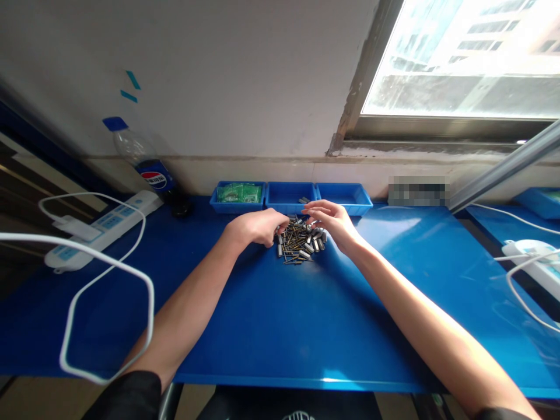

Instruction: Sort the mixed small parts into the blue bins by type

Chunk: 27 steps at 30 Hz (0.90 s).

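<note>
A heap of thin brass-coloured screw-like pieces (297,239) mixed with short silver metal cylinders (315,242) lies on the blue table (289,321). At the heap's left edge is my left hand (261,226), its fingers curled together; anything in them is hidden. My right hand (331,220) reaches over the heap's right back edge with fingers stretched and slightly apart, and no held piece shows. Just behind my hands, the middle blue bin (291,205) has a few silver pieces inside. The left blue bin (238,207) contains green packets (240,193).
A right blue bin (345,205) completes the row against the wall. A cola bottle (153,175) and a white power strip (105,230) stand at left, where a white cable (151,297) loops over my forearm. Another power strip (536,265) lies at far right, past a metal post (503,166).
</note>
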Available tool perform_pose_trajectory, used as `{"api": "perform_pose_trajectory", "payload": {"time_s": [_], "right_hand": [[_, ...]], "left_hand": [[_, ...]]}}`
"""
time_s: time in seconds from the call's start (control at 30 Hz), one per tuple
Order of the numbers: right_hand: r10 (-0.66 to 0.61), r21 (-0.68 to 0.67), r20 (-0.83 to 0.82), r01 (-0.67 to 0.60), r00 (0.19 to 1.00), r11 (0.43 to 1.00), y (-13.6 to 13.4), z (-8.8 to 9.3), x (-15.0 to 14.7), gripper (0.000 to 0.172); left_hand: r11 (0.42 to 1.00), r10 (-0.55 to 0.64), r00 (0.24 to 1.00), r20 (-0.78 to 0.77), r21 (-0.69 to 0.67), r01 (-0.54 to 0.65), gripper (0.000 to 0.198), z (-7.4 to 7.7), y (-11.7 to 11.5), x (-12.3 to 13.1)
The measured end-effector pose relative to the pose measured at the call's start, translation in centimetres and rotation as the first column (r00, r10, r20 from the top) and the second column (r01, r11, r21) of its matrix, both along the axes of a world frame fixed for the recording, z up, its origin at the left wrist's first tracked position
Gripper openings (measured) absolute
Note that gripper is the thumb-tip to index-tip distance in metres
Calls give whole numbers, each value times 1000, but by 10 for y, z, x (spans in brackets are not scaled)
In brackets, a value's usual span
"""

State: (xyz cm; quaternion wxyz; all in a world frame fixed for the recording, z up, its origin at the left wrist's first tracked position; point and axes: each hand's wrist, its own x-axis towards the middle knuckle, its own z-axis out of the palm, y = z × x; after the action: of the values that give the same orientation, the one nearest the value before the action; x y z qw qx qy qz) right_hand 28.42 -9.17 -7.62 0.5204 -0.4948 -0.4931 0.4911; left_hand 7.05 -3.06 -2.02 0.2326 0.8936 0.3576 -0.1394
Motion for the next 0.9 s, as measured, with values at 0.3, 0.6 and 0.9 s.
{"api": "perform_pose_trajectory", "payload": {"time_s": [0.3,0.6,0.9], "right_hand": [[23,-16,-2,-23,1000,1000,0,1,0,25],[30,-51,-21,-31,999,998,-2,0,-2,24],[51,-55,14,-50,999,997,-3,1,-4,25]], "left_hand": [[999,40,998,-46,33,-39,39,5,0,-3],[999,28,999,-39,37,-27,36,6,-2,-1],[1000,0,961,278,-16,5,27,8,5,-10]]}}
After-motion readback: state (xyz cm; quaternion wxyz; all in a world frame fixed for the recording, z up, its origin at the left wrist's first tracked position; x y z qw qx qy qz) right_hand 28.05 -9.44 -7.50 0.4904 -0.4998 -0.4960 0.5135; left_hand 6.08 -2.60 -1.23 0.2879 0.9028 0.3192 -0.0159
